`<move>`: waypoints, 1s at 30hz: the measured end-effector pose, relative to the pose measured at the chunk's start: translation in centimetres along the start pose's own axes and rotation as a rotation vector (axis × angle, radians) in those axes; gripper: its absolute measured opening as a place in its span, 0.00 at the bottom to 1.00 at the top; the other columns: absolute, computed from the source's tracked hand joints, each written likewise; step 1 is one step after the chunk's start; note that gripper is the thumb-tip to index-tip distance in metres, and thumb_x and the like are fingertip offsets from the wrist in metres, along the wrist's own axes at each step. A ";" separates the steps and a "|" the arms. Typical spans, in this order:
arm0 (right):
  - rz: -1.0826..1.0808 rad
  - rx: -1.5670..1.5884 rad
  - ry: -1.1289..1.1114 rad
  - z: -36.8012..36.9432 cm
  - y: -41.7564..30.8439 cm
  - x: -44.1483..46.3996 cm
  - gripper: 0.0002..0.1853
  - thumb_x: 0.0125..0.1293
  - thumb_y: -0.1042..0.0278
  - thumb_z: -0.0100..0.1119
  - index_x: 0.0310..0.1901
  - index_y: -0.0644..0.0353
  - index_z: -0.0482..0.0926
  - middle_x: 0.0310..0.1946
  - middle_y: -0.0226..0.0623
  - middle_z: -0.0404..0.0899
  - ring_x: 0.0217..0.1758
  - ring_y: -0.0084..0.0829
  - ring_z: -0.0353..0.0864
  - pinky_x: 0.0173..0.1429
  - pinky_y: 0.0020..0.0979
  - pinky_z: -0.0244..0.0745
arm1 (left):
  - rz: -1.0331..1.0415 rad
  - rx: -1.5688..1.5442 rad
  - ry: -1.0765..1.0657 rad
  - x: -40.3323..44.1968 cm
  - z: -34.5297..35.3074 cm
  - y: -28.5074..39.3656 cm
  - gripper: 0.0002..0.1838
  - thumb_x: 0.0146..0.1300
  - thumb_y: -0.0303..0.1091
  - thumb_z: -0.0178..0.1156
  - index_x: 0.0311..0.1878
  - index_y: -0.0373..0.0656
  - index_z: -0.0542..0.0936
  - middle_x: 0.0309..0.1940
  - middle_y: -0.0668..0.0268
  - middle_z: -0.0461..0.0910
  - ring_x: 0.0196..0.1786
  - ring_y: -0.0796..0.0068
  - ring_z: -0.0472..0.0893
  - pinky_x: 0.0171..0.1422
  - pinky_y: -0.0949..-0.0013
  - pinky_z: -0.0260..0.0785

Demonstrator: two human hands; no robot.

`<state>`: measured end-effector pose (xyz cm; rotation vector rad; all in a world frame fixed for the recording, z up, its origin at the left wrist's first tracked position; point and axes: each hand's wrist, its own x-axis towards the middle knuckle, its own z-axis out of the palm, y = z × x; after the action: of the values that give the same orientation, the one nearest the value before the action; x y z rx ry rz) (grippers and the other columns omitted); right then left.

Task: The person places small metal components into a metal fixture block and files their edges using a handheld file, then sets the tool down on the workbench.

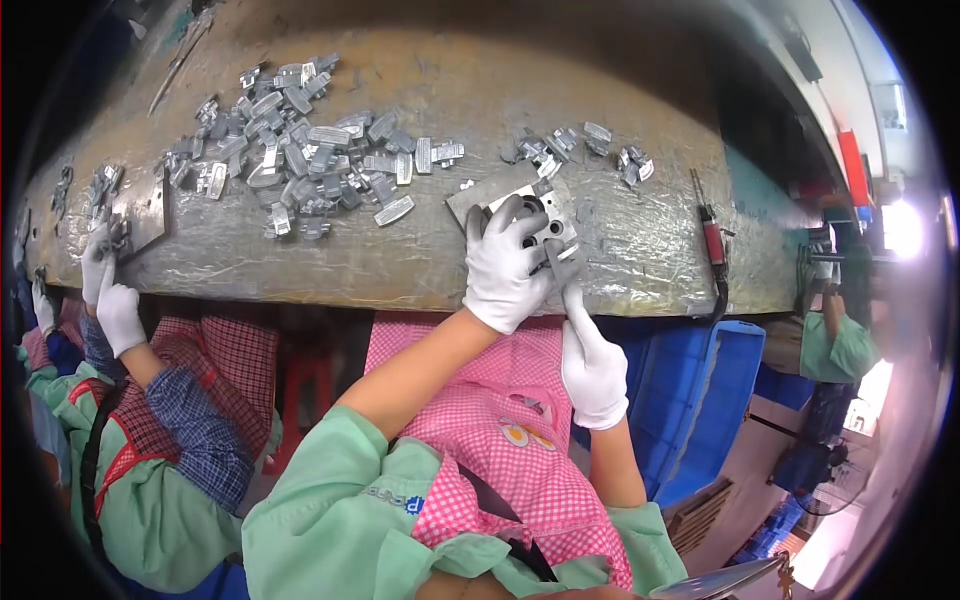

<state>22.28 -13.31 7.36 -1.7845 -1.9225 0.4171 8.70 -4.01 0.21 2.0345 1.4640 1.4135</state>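
Observation:
My left hand (503,268), in a white glove with grey fingertips, lies over a metal plate with round holes (572,228) near the table's front edge. Its fingers are bent onto the plate, and what they press or hold is hidden beneath them. My right hand (594,365), also gloved in white, is at the front edge with its fingers closed round a flat grey metal piece (563,264). The tip of that piece reaches the plate, close to my left fingers. Small grey metal parts (545,150) lie just behind the plate.
A large pile of metal parts (310,150) spreads over the table (400,270) at centre-left. A red-handled tool (713,242) lies right. Below the edge stands a blue crate (700,410). At left, a co-worker's gloved hands (118,305) work at another plate (145,215).

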 end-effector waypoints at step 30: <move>0.012 0.276 -0.038 1.2 2.5 4.2 0.22 0.76 0.71 0.57 0.70 0.48 0.79 0.45 0.56 0.86 0.45 0.54 0.89 0.45 0.43 0.83 | 0.109 0.013 -0.031 -0.4 -0.2 -0.9 0.16 0.46 0.44 0.77 0.40 0.55 0.88 0.52 0.69 0.82 0.62 0.55 0.76 0.63 0.42 0.64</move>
<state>23.59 -8.82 5.56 -1.6192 -1.7813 0.6894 7.99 -3.99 -0.48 2.1642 1.3728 1.4094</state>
